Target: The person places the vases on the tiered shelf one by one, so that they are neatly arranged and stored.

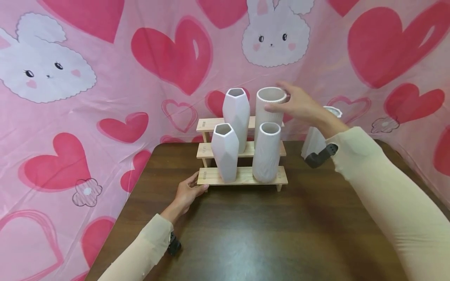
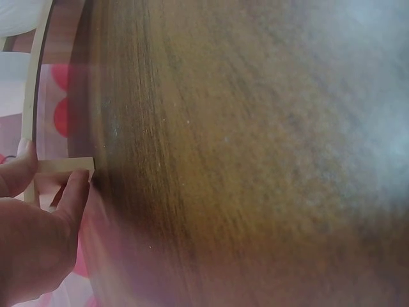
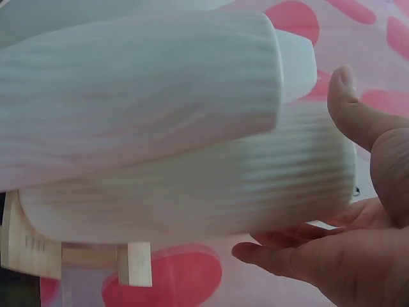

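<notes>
A three-tier wooden stand (image 1: 245,176) holds white vases. My left hand (image 1: 188,193) grips its lower left end, with the thumb at the board's edge and a finger against the short leg (image 2: 70,165). My right hand (image 1: 299,103) is spread around the rim of the tall ribbed vase (image 3: 192,201) at the back right. In the right wrist view its thumb stands apart from that vase, and the other fingers pass along the far side. In front stands a leaf-textured round vase (image 1: 267,156). Two faceted vases, one lower (image 1: 225,152) and one higher (image 1: 236,113), stand on the left.
Another white vase (image 1: 314,142) stands on the brown table (image 1: 225,234) to the right, partly hidden behind my right forearm. A pink cloth (image 1: 116,89) with hearts and rabbits hangs close behind the stand.
</notes>
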Demonstrator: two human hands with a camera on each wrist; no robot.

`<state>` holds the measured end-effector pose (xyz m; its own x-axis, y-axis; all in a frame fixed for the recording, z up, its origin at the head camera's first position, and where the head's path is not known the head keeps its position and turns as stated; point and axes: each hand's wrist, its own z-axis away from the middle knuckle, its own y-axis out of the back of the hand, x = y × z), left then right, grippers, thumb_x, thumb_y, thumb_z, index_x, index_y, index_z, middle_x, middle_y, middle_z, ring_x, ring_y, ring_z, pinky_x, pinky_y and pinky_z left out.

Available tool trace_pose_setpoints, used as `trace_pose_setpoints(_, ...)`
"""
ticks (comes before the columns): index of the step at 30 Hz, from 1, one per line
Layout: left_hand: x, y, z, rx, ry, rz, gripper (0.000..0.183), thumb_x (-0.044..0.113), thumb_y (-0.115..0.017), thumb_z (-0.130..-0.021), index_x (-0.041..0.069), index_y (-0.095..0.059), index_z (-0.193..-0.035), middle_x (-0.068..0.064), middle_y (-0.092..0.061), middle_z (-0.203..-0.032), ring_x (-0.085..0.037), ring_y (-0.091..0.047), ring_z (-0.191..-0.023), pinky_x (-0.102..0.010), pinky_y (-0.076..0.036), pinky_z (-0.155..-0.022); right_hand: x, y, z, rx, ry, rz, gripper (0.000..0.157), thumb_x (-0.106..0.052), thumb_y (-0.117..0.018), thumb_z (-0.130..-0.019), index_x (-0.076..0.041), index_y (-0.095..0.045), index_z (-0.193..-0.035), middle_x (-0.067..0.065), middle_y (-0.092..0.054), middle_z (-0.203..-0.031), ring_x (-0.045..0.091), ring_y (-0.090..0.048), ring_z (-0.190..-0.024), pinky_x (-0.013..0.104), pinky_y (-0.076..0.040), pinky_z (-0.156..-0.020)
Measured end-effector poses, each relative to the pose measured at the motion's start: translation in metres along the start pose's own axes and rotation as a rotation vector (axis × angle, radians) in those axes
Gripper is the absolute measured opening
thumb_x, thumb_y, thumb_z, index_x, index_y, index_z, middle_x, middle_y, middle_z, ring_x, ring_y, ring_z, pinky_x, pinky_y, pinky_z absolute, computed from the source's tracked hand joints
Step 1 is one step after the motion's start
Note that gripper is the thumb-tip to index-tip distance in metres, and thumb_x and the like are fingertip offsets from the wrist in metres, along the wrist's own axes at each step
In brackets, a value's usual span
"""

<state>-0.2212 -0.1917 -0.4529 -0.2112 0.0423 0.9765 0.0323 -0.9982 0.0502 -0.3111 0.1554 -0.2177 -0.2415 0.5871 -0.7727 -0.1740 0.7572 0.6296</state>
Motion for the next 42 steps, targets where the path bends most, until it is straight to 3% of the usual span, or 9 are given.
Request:
trace_pose_setpoints(5, 0.001, 0.0, 0.001, -0.002, -0.009, -0.001, 0.068, -0.003, -0.068, -0.087, 0.008, -0.039, -0.147, -0.021, -0.051, -0.137, -0.013, -0.063, -0.094, -0.031, -0.056, -0.085, 0.011, 0.014, 0.009, -0.005, -0.01, -0.067, 0.095, -0.038, -0.073, -0.085, -0.015, -0.014, -0.156, 0.02, -0.036, -0.149, 0.035, -0.036, -0.135, 0.056, -0.037, -0.106)
trace_pose_setpoints(8, 0.0, 0.0, 0.0, -0.003, -0.008, 0.004, 0.068, -0.003, -0.068, -0.086, 0.008, -0.039, -0.147, -0.021, -0.051, -0.137, -0.013, -0.063, -0.094, -0.031, -0.056, -0.085, 0.021, 0.025, 0.017, 0.005, -0.038, -0.097, 0.095, -0.035, -0.074, -0.085, -0.017, -0.013, -0.156, 0.022, -0.036, -0.149, 0.036, -0.034, -0.136, 0.057, -0.03, -0.11)
trace_pose_setpoints(23, 0.002, 0.0, 0.0, -0.002, -0.008, 0.005, 0.067, -0.003, -0.067, -0.087, 0.006, -0.039, -0.147, -0.022, -0.051, -0.137, -0.013, -0.062, -0.095, -0.03, -0.056, -0.085, 0.081, 0.065, 0.045, 0.104, -0.099, 0.006, 0.088, -0.039, -0.069, -0.088, -0.021, -0.015, -0.156, 0.02, -0.03, -0.153, 0.041, -0.032, -0.136, 0.061, -0.033, -0.106)
trace_pose_setpoints(32, 0.003, 0.0, 0.001, -0.007, -0.004, 0.01, 0.068, -0.004, -0.067, -0.087, 0.007, -0.038, -0.147, -0.021, -0.05, -0.138, -0.014, -0.062, -0.097, -0.034, -0.055, -0.088, 0.105, 0.074, 0.053, 0.149, -0.127, 0.036, 0.088, -0.044, -0.066, -0.089, -0.023, -0.014, -0.156, 0.023, -0.031, -0.151, 0.042, -0.03, -0.136, 0.064, -0.03, -0.106)
trace_pose_setpoints(42, 0.002, 0.0, -0.001, 0.003, -0.001, -0.013, 0.069, -0.002, -0.068, -0.086, 0.007, -0.038, -0.147, -0.019, -0.05, -0.14, -0.018, -0.06, -0.105, -0.033, -0.055, -0.088, 0.134, 0.073, 0.048, 0.155, -0.121, 0.05, 0.094, -0.038, -0.069, -0.088, -0.013, -0.009, -0.156, 0.028, -0.024, -0.153, 0.046, -0.024, -0.137, 0.067, -0.024, -0.106)
